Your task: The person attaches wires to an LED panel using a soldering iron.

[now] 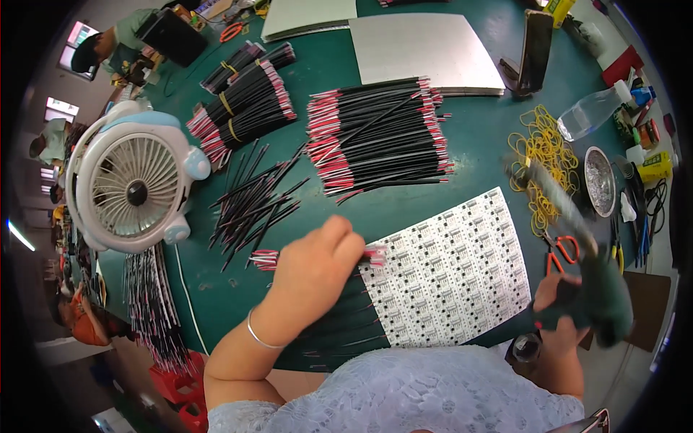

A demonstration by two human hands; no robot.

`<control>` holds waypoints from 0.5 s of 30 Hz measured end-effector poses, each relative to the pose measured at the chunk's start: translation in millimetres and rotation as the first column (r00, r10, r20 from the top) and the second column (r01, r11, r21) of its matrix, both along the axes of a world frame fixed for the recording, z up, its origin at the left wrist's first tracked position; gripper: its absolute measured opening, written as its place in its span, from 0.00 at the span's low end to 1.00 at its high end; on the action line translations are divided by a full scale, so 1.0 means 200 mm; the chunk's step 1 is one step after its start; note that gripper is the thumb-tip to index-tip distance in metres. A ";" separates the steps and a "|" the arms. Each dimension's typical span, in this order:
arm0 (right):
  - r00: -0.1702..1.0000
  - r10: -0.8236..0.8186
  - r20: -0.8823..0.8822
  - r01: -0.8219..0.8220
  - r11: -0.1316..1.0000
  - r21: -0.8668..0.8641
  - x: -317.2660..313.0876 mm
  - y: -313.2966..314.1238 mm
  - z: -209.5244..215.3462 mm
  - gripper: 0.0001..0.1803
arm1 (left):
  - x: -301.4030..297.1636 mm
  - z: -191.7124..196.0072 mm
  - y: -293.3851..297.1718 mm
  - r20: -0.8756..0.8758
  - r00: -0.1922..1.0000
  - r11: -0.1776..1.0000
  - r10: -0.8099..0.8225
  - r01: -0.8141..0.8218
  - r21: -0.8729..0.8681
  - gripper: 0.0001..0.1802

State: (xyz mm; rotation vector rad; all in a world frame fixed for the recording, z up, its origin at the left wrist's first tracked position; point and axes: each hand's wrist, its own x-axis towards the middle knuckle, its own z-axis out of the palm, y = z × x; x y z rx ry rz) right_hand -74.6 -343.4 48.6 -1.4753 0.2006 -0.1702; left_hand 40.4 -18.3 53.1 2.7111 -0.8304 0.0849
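Left hand [317, 263] pinched shut on red-tipped black wires [346, 317] at near-left edge of white circuit panel [451, 270]. Right hand [570, 310] gripping blurred soldering iron [559, 206], right of panel, above green counter [476, 137].

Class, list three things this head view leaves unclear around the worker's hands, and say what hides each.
- Tip of the tool in the right hand: motion blur.
- What the left hand pinches: fingers cover it.
- Wires beside the white circuit panel: left hand and forearm cover part of them.
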 end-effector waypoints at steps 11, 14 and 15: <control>0.829 0.349 -0.437 -0.222 0.922 0.317 -0.02 0.10 -0.08 0.30 | -0.04 -0.16 -0.02 0.047 0.995 0.994 -0.086 0.089 -0.067 0.14; 0.802 0.439 -0.405 -0.379 0.898 0.224 0.08 0.09 -0.01 0.30 | -0.04 -0.21 -0.01 0.163 0.983 0.995 -0.088 0.096 -0.037 0.14; 0.801 0.438 -0.408 -0.380 0.899 0.220 0.11 0.10 0.02 0.30 | -0.03 -0.21 -0.01 0.163 0.983 0.995 -0.087 0.094 -0.041 0.14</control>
